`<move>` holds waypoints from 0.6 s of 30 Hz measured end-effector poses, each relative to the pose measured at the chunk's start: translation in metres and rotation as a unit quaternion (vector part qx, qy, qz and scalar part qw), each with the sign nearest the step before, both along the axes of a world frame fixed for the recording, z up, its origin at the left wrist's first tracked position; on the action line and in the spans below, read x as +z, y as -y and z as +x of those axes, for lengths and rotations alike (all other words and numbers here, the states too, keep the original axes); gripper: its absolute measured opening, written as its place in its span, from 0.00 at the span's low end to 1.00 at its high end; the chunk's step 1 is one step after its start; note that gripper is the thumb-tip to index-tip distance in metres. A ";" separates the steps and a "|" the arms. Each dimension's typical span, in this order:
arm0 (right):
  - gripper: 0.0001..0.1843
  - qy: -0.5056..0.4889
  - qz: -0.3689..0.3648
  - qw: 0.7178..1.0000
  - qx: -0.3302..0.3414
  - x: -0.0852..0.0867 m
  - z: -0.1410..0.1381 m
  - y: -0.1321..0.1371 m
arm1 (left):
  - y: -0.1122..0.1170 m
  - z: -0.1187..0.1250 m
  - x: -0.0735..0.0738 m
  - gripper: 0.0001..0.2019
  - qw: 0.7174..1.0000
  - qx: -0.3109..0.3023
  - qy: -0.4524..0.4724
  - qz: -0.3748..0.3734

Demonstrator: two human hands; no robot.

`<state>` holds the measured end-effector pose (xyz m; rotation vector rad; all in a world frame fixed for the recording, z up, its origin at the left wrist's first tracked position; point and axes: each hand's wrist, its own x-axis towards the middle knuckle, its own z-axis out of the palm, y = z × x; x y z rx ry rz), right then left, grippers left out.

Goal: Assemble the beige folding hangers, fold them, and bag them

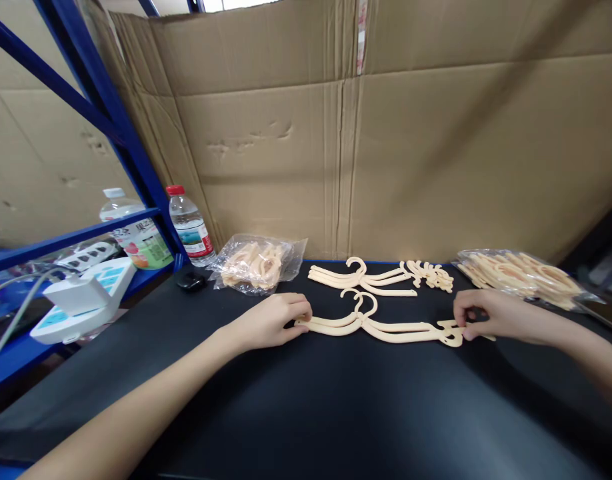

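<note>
Two cream plastic clothes hangers lie overlapped on the black table, hooks pointing away from me. My left hand pinches the left end of their arms between thumb and fingers. At the opposite end, my right hand closes thumb and fingers on a small flat cream piece beside the hangers' right arm tips. Its far part is hidden under my fingers. Just behind lie more hangers, and a cluster of small curved cream pieces sits at their right end.
Clear bags of cream parts lie at the left and at the right. A black mouse and a red-capped water bottle stand left. Cardboard walls the back. A blue rack holds a white power strip.
</note>
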<state>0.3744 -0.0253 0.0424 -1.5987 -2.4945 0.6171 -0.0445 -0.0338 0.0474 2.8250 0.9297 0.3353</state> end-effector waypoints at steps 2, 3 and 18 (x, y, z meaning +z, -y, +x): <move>0.02 0.004 0.005 1.000 0.005 0.000 0.000 0.000 | 0.000 0.000 0.000 0.04 1.000 0.001 -0.001 -0.002; 0.03 0.004 0.007 1.000 0.007 0.000 0.001 0.000 | -0.001 0.000 0.000 0.04 1.000 0.002 -0.002 -0.003; 0.09 -0.003 -0.002 1.000 -0.020 0.001 0.004 -0.002 | -0.006 -0.001 -0.001 0.05 1.000 0.001 0.010 -0.027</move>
